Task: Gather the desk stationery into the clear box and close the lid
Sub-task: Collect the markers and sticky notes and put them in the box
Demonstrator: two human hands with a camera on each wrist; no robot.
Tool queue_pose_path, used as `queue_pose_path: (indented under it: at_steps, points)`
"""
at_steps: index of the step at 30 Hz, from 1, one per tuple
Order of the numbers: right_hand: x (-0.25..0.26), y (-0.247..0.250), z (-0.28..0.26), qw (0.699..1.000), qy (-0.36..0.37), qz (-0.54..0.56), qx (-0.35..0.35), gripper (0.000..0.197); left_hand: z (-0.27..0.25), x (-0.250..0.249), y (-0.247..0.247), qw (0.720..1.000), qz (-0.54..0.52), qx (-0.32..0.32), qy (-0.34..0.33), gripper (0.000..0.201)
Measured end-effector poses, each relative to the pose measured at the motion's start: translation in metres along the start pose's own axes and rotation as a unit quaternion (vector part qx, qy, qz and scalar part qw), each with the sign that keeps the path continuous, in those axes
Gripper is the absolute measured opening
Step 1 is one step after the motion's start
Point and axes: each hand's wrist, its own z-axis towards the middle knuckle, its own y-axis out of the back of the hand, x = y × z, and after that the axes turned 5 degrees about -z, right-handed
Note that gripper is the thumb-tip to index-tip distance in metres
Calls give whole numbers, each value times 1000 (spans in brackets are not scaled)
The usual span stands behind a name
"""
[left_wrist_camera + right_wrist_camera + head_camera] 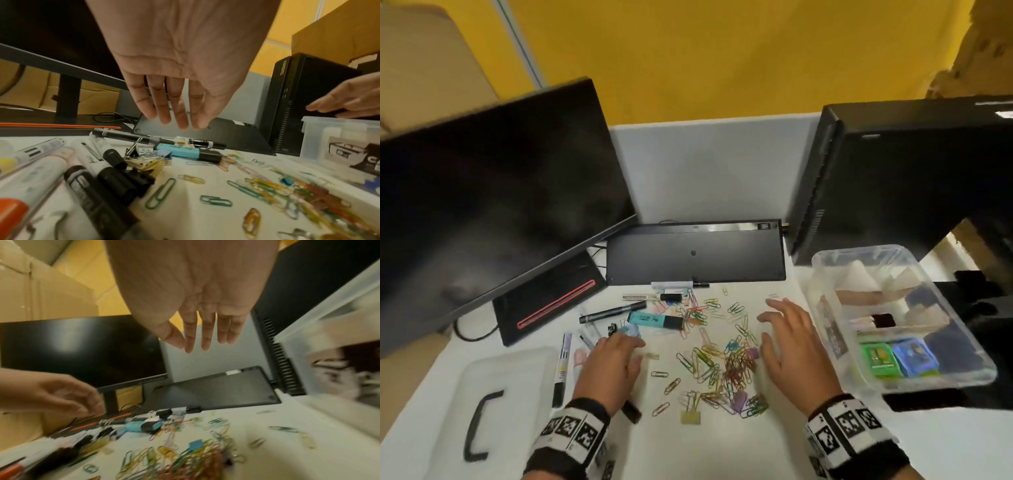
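Many coloured paper clips [722, 363] lie scattered mid-desk, mixed with a few binder clips [690, 417]. A teal highlighter [655, 320] and a black marker [613, 311] lie behind them; more markers [561, 363] sit at the left. My left hand [619, 346] hovers over the markers and small binder clips [144, 162], fingers relaxed and holding nothing. My right hand [780, 325] is spread flat above the desk, between the clip pile and the clear box [825, 301], and is empty. The box stands uncovered at the right with several items inside. Its lid [510, 373] lies at front left.
A dark monitor [500, 205] on a black base [548, 308] stands at back left. An upturned black keyboard [695, 253] leans at the back centre. A black computer tower [893, 178] rises behind the box. The lid carries a black handle [479, 425].
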Motion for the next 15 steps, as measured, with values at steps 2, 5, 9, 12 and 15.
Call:
queue_pose_path:
  at_steps: [2,5,9,12,15]
  points:
    - [22,-19,12,999,21,5,44,25,15,7,1,999,35,12,-11,31]
    - [51,-41,39,995,51,6,85,26,43,10,-2,996,74,24,-52,37]
    - [75,-71,82,989,77,-1,126,24,80,7,-12,986,95,77,-110,43]
    - [85,-99,115,981,84,-38,168,28,94,11,-19,986,68,131,-84,47]
    - [94,-122,135,961,102,-101,237,43,97,14,-25,988,61,107,-89,43]
